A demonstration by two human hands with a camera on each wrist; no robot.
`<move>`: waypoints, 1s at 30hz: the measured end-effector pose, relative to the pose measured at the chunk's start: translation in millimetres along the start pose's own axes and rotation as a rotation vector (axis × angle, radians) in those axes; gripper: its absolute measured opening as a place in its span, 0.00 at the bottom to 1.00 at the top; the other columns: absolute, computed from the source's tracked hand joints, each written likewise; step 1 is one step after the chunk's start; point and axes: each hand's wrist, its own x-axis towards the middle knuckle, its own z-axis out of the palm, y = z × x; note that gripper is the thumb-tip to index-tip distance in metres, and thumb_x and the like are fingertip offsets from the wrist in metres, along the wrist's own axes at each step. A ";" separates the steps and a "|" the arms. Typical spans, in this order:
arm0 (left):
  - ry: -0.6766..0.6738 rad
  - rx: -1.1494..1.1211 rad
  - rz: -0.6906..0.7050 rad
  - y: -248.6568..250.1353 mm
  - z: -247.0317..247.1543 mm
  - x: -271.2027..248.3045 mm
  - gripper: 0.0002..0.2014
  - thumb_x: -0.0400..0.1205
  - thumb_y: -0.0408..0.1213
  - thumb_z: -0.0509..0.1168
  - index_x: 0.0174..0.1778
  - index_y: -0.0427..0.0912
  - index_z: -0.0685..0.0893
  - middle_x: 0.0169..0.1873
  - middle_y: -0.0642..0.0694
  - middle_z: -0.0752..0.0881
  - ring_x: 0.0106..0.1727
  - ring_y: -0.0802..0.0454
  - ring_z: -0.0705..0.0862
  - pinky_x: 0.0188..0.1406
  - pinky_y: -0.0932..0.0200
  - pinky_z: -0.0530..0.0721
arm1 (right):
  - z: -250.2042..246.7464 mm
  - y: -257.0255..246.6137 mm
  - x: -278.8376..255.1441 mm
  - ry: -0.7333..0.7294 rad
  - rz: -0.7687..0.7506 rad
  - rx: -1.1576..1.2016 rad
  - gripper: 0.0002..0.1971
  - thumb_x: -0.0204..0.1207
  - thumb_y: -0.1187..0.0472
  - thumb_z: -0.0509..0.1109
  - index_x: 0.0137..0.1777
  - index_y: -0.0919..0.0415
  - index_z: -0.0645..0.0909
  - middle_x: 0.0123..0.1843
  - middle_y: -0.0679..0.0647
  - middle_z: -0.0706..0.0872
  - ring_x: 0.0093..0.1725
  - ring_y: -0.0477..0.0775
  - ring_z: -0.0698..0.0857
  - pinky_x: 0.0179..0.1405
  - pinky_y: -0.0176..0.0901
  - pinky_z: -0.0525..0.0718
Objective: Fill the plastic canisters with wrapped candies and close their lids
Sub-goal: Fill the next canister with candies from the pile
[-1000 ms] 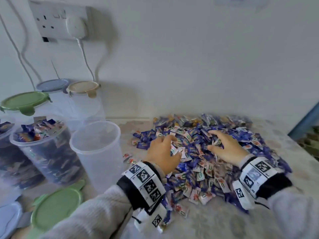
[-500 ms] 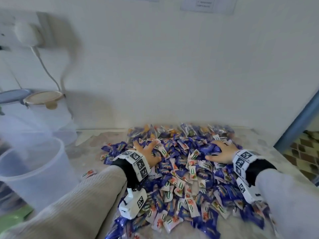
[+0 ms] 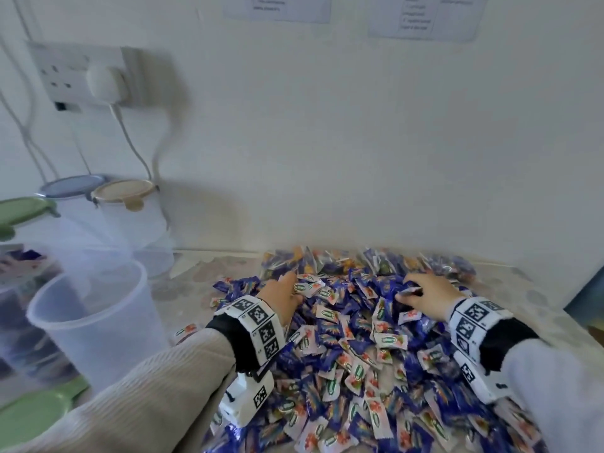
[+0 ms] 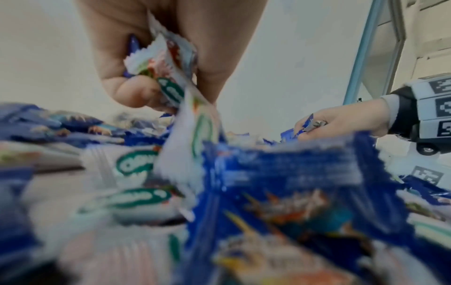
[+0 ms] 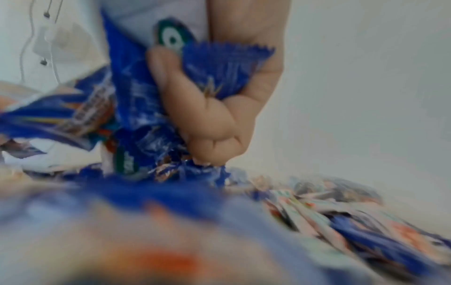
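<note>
Fingers of both hands clutch wrapped candies (image 3: 353,348) — open canister (image 3: 94,325) empty, neighbour (image 3: 19,289) holding candies.

Upper left of the head view, a white double wall socket (image 3: 65,73) sits on the pale wall (image 3: 359,142), a round white plug (image 3: 104,81) pushed into it. A white cable (image 3: 130,138) hangs from the plug down the wall. Two printed paper notices (image 3: 277,8) are stuck along the top edge. The mottled counter (image 3: 196,282) shows at centre left. A blue frame (image 3: 585,299) stands at the right edge.
</note>
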 end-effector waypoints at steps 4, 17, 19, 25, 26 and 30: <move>0.104 -0.070 0.061 -1.9 -17.7 -16.5 0.14 0.85 0.37 0.55 0.67 0.41 0.66 0.53 0.34 0.81 0.48 0.37 0.82 0.41 0.55 0.74 | -9.0 -26.7 -0.2 0.063 -0.107 0.052 0.22 0.78 0.45 0.66 0.65 0.58 0.78 0.54 0.55 0.86 0.50 0.54 0.84 0.42 0.41 0.77; 0.661 -0.377 0.258 -13.8 -159.4 -135.6 0.04 0.84 0.33 0.58 0.48 0.41 0.67 0.32 0.53 0.75 0.25 0.65 0.76 0.27 0.70 0.79 | 11.0 -145.8 -25.4 -0.093 -0.480 0.345 0.08 0.78 0.54 0.69 0.44 0.58 0.82 0.37 0.56 0.85 0.35 0.52 0.82 0.30 0.30 0.79; 0.727 -0.373 0.232 -28.0 -179.0 -152.2 0.04 0.85 0.32 0.57 0.48 0.39 0.66 0.33 0.51 0.76 0.26 0.62 0.76 0.26 0.74 0.76 | 18.5 -157.9 -23.6 -0.146 -0.507 0.380 0.07 0.77 0.53 0.70 0.49 0.55 0.83 0.47 0.58 0.89 0.48 0.58 0.87 0.46 0.44 0.86; 0.852 -0.342 0.066 -80.2 -186.9 -164.9 0.04 0.85 0.31 0.56 0.48 0.39 0.66 0.31 0.51 0.74 0.28 0.58 0.74 0.25 0.75 0.74 | 31.0 -183.4 -24.9 -0.189 -0.590 0.359 0.16 0.76 0.52 0.72 0.55 0.64 0.84 0.53 0.62 0.89 0.56 0.60 0.86 0.63 0.54 0.80; 0.853 -0.360 0.067 -86.4 -181.9 -163.8 0.04 0.84 0.31 0.56 0.48 0.39 0.66 0.32 0.50 0.74 0.29 0.57 0.73 0.26 0.75 0.74 | 32.1 -185.6 -25.5 -0.198 -0.597 0.353 0.17 0.76 0.52 0.72 0.56 0.64 0.84 0.53 0.62 0.89 0.56 0.60 0.86 0.63 0.55 0.80; 0.877 -0.344 0.054 -102.9 -157.3 -156.9 0.05 0.84 0.30 0.57 0.49 0.41 0.66 0.45 0.37 0.75 0.34 0.54 0.75 0.30 0.73 0.78 | 36.1 -188.8 -24.7 -0.197 -0.623 0.271 0.15 0.75 0.46 0.71 0.52 0.56 0.85 0.49 0.55 0.90 0.51 0.54 0.87 0.57 0.50 0.81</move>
